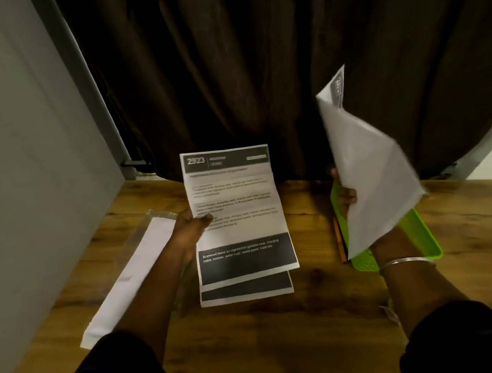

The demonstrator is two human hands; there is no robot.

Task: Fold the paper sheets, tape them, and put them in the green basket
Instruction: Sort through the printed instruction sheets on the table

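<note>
- Beyond the left hand (190, 227) and the right hand (348, 196), a dark brown pleated fabric curtain (242, 66) hangs down to the far edge of the work surface.
- Under both hands lies the brown wood-grain tabletop (283, 333), which carries everything else.
- Held up in front of the left hand are the printed white paper sheets with black header and footer bands (237, 205). Thumb on the face and fingers behind pinch them at their left edge. A second sheet shows below the first, so at least two are flat and unfolded.
- Raised in the right hand is a plain white paper sheet, blank side showing (372, 168). Its fingers curl round the lower left edge, and the sheet is bowed and blurred.
- Left of the left forearm, a long narrow white paper strip beside clear plastic wrap (127, 282) lies on the tabletop. I cannot tell whether it is a finished fold.
- Directly beneath the right hand sits the bright green perforated plastic basket (423, 235). No paper shows in the part that is visible.
- Just left of the basket lies a thin yellow wooden pencil (338, 237).
- The step looks like separating one sheet from the stack, with folding not yet begun.
- The next move likely calls for setting the stack aside, laying the single sheet flat and bringing its edges together squarely. I can pick out no tape.
</note>
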